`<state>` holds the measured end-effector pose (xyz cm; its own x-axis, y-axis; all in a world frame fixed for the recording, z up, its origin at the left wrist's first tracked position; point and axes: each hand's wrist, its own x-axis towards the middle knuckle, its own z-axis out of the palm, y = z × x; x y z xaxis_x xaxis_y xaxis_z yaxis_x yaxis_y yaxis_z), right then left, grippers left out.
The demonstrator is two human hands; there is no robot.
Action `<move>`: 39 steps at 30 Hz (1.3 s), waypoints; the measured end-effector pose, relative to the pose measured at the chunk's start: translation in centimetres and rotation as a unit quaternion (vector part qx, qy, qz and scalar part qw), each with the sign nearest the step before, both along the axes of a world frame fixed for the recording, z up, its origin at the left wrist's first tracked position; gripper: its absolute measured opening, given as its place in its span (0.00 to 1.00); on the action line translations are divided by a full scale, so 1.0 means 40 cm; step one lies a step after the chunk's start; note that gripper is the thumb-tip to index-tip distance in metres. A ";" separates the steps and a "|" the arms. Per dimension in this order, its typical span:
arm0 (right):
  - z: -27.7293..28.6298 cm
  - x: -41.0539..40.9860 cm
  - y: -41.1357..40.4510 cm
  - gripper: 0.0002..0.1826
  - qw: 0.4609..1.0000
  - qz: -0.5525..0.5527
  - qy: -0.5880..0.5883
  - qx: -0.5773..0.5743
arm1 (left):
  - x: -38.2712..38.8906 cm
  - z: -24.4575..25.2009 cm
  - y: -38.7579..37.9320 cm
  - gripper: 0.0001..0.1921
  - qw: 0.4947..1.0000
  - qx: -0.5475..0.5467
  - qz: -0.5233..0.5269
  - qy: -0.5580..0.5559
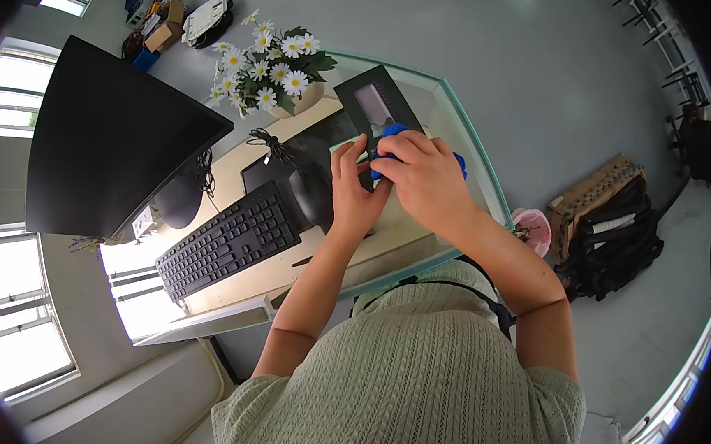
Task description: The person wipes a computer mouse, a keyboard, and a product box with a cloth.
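Observation:
My right hand (427, 180) is closed around a crumpled blue cloth (460, 165), with bits of it showing on both sides of the fingers. It is over the near end of a dark rectangular panel (404, 105) that has a paler rectangular area in its middle. Close beside it, my left hand (358, 188) has its fingers curled, the tips by the cloth and the panel's near corner. Whether the left fingers grip anything is hidden. Just left of that hand is a black computer mouse (310, 191), touching a black keyboard (230, 238).
A glass-edged desk (482, 132) bears a monitor (120, 143) at left and a pot of daisies (299, 102) at the back. A coiled black cable (271, 145) lies behind the mouse. On the floor at right are a pink bin (537, 231) and a cardboard box (593, 186).

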<state>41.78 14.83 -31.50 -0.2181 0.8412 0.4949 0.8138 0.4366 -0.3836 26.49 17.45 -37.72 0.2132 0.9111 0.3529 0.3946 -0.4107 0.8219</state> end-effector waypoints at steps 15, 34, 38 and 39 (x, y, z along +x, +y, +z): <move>0.022 0.021 0.003 0.11 1.000 -0.011 -0.002 -0.028 | -0.005 -0.008 0.001 0.40 1.000 -0.018 -0.004 0.013; 0.024 0.035 0.005 0.11 0.997 -0.064 -0.041 0.015 | 0.002 -0.002 0.000 0.40 1.000 -0.009 -0.010 0.007; 0.017 0.017 0.009 0.11 1.000 -0.004 -0.025 -0.002 | 0.000 -0.008 -0.001 0.39 1.000 -0.006 -0.001 -0.005; 0.020 0.024 0.009 0.10 1.000 0.000 -0.021 -0.006 | 0.001 -0.006 -0.002 0.39 1.000 -0.007 -0.001 -0.006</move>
